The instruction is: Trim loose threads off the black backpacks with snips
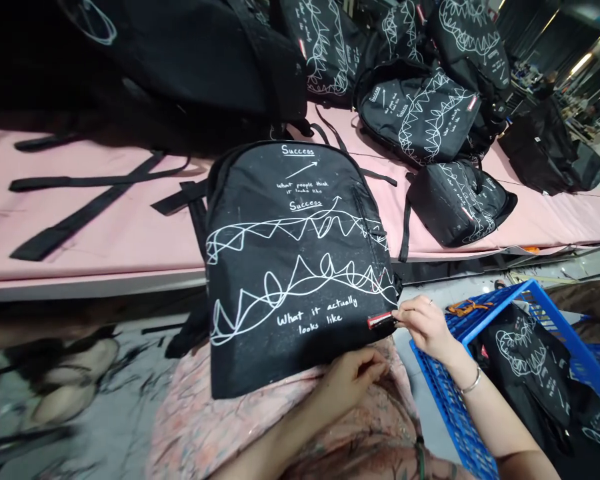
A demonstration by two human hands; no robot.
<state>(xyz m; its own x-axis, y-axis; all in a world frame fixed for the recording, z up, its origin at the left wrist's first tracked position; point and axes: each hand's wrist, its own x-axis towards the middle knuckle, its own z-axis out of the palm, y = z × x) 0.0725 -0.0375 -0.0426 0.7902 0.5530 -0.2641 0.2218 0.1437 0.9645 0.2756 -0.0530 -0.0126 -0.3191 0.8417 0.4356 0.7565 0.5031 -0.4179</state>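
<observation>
A black backpack (300, 353) printed with white lettering and looping lines lies across my lap, its top leaning on the pink table. At its lower right corner is a small red and white label (380, 319). My right hand (423, 327) is closed in a pinch at the outer end of that label; a thin dark piece shows by the fingertips, too small to name. Just under the backpack's bottom edge, my left hand (357, 375) rests with curled fingers. Whatever is in those fingers, if anything, is hidden.
Several similar backpacks (415, 120) sit along the pink table (105, 227), with a large black one (195, 67) at upper left. Loose black straps (90, 207) lie across the cloth. To the right, a blue crate (443, 400) stands beside more printed black backpacks (530, 373).
</observation>
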